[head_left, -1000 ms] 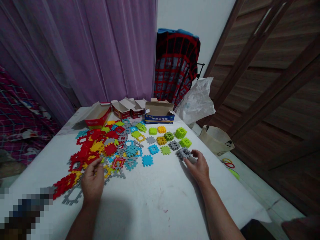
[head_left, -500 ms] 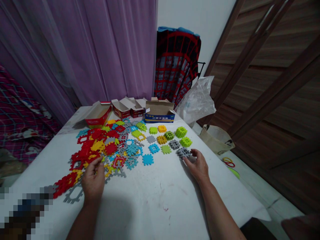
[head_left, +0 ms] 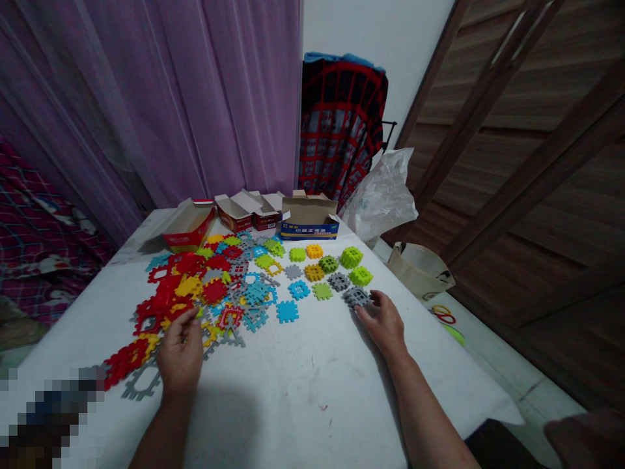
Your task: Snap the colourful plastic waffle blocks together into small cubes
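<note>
My right hand point(head_left: 383, 323) is at the right of the table, thumb and fingers around the near right corner of a grey stack of interlocking plastic tiles point(head_left: 356, 297). That stack rests on the tabletop. My left hand point(head_left: 180, 348) hovers at the near edge of a mixed pile of toothed tiles, fingers curled in. A lime-green bit point(head_left: 200, 312) shows by its fingertips; whether it is held I cannot tell. Red tiles point(head_left: 213, 291) dominate the pile. Close to my right hand lie another grey stack point(head_left: 338, 281) and a lime-green stack point(head_left: 360, 276).
Open cardboard boxes line the back of the white table point(head_left: 273, 404), among them a blue box point(head_left: 309, 229) and a red box point(head_left: 189, 225). A clear plastic bag point(head_left: 383, 192) hangs at the back right corner. Beyond the right edge is a beige bag point(head_left: 420, 268).
The view has shifted slightly, so everything sits a little further left. Both hands keep nearly the same pose, and the tiles look unmoved.
</note>
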`<state>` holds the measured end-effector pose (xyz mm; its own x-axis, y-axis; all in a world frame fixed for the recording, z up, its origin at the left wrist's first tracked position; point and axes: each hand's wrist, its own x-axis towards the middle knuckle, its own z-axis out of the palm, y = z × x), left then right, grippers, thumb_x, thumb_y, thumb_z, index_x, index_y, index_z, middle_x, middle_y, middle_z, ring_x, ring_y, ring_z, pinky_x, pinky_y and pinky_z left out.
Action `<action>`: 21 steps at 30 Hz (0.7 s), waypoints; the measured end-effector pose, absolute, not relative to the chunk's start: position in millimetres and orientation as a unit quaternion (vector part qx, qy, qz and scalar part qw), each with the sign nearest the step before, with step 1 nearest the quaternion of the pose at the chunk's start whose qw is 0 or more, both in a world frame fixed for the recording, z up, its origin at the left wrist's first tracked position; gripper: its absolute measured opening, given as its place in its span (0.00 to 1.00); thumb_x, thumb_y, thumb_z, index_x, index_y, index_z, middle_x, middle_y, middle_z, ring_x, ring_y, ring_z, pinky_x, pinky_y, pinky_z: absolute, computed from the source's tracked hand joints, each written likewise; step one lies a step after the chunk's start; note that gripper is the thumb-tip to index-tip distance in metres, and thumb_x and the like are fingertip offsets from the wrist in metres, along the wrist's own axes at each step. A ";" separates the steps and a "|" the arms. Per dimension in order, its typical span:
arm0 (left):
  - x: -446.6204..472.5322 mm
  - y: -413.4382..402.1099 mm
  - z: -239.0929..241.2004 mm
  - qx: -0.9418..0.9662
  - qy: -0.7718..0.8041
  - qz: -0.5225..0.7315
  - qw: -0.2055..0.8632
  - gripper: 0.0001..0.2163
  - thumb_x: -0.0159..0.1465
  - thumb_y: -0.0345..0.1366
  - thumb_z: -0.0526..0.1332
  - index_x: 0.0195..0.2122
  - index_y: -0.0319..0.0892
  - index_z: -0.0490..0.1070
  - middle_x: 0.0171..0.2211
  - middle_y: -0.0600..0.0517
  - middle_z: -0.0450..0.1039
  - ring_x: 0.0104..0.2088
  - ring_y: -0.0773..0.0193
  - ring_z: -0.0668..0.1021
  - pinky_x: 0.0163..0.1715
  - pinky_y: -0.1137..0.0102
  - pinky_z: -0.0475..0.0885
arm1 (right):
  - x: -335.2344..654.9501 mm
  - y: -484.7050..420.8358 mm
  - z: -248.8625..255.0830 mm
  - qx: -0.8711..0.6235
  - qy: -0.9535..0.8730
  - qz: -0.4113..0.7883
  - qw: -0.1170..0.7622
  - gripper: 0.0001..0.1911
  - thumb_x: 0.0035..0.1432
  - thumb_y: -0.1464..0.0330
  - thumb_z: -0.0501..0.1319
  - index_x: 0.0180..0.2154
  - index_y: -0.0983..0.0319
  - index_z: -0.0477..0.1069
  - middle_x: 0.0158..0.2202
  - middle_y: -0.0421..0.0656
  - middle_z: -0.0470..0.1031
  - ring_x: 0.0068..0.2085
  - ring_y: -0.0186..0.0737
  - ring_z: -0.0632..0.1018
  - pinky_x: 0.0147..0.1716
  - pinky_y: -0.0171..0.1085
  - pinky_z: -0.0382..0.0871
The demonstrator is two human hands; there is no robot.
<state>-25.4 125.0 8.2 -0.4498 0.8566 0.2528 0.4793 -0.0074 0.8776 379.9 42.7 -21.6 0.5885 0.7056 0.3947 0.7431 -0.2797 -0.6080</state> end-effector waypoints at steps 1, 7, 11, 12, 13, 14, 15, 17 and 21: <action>-25.4 125.3 8.1 0.491 0.682 0.511 0.183 0.23 0.55 0.50 0.56 0.46 0.42 0.77 0.31 0.51 0.74 0.32 0.60 0.74 0.36 0.65 0.71 | 379.5 42.9 -21.1 -0.800 -0.452 -0.024 0.393 0.30 0.47 0.51 0.61 0.49 0.61 0.69 0.44 0.50 0.77 0.43 0.49 0.77 0.45 0.47 0.70; -28.1 128.6 1.9 0.489 0.681 0.515 0.179 0.23 0.56 0.49 0.57 0.46 0.43 0.77 0.33 0.50 0.77 0.33 0.60 0.76 0.38 0.65 0.72 | 378.2 42.9 -20.2 -0.799 -0.456 -0.025 0.391 0.30 0.48 0.51 0.61 0.49 0.61 0.69 0.45 0.50 0.77 0.44 0.49 0.77 0.45 0.47 0.70; -30.8 129.9 -4.6 0.491 0.664 0.530 0.190 0.23 0.56 0.51 0.57 0.46 0.43 0.77 0.38 0.49 0.79 0.36 0.58 0.78 0.41 0.63 0.73 | 378.4 40.1 -18.8 -0.787 -0.469 -0.049 0.398 0.30 0.50 0.50 0.61 0.49 0.62 0.69 0.45 0.51 0.76 0.44 0.50 0.77 0.44 0.48 0.70; -31.1 130.0 -5.4 0.493 0.662 0.532 0.191 0.23 0.56 0.51 0.57 0.45 0.43 0.77 0.38 0.48 0.79 0.37 0.58 0.78 0.41 0.63 0.73 | 378.1 39.6 -17.2 -0.782 -0.471 -0.064 0.402 0.29 0.50 0.50 0.61 0.49 0.62 0.70 0.44 0.51 0.76 0.44 0.51 0.76 0.44 0.48 0.70; -31.3 130.1 -6.0 0.493 0.660 0.534 0.191 0.23 0.56 0.51 0.57 0.45 0.43 0.77 0.39 0.48 0.79 0.37 0.59 0.78 0.41 0.64 0.73 | 377.3 39.7 -14.8 -0.776 -0.474 -0.083 0.407 0.28 0.51 0.51 0.60 0.48 0.63 0.71 0.44 0.52 0.76 0.44 0.51 0.76 0.44 0.48 0.70; -31.3 130.3 -6.3 0.494 0.658 0.536 0.191 0.22 0.57 0.51 0.56 0.45 0.43 0.77 0.39 0.48 0.79 0.37 0.59 0.78 0.41 0.64 0.73 | 375.7 40.6 -11.7 -0.769 -0.478 -0.101 0.413 0.26 0.53 0.52 0.60 0.47 0.62 0.71 0.43 0.51 0.76 0.44 0.51 0.76 0.44 0.48 0.70; -31.3 130.6 -6.6 0.493 0.654 0.541 0.191 0.22 0.57 0.50 0.56 0.45 0.43 0.77 0.40 0.48 0.80 0.38 0.59 0.79 0.41 0.64 0.74 | 373.3 42.8 -7.8 -0.759 -0.484 -0.117 0.420 0.24 0.55 0.53 0.59 0.47 0.62 0.72 0.43 0.51 0.76 0.44 0.50 0.76 0.43 0.48 0.70; -31.4 131.9 -7.6 0.495 0.646 0.548 0.192 0.21 0.57 0.50 0.56 0.44 0.43 0.77 0.42 0.47 0.80 0.38 0.58 0.79 0.42 0.64 0.74 | 364.5 51.5 1.8 -0.728 -0.514 -0.137 0.432 0.19 0.58 0.57 0.57 0.45 0.61 0.73 0.42 0.50 0.77 0.44 0.49 0.77 0.44 0.46 0.71; -32.4 135.0 -11.0 0.495 0.643 0.553 0.188 0.20 0.57 0.49 0.56 0.43 0.44 0.77 0.42 0.47 0.80 0.40 0.58 0.79 0.44 0.63 0.74 | 327.4 87.9 24.0 -0.648 -0.639 -0.107 0.401 0.13 0.61 0.62 0.56 0.41 0.58 0.76 0.44 0.48 0.78 0.46 0.46 0.77 0.47 0.45 0.70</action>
